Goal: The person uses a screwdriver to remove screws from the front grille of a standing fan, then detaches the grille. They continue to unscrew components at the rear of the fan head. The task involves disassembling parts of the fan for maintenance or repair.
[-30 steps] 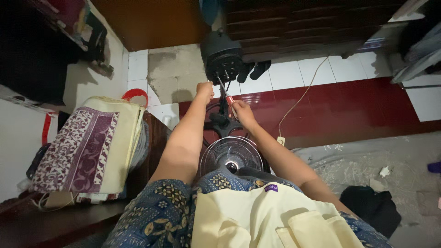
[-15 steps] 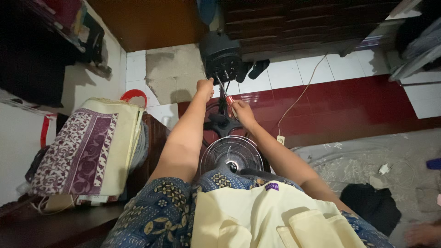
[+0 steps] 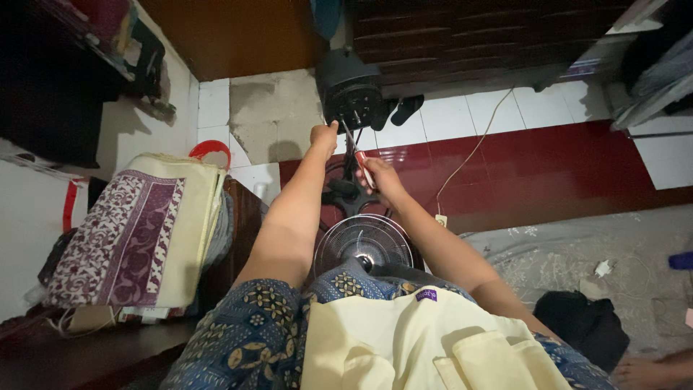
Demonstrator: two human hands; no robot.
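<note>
Red-handled screwdriver [image 3: 361, 160] sits gripped in the closed right hand [image 3: 381, 180], tip toward the dark fan motor [image 3: 351, 90]; the left hand [image 3: 324, 136] is closed against the motor's lower edge.

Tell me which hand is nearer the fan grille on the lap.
Right. The right hand, gripping the screwdriver, is closer above the fan grille; the left hand reaches farther, at the motor housing.

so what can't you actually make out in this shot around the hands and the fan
- Head view: the screwdriver tip at the fan motor housing is too small to show what it touches.
- The left hand is seen from behind, so its grip on the housing is hidden.
- The fan guard has its lower edge covered by the lap.
- The white cord runs behind dark furniture at the top.
- A foot is cut by the lower right edge.
</note>
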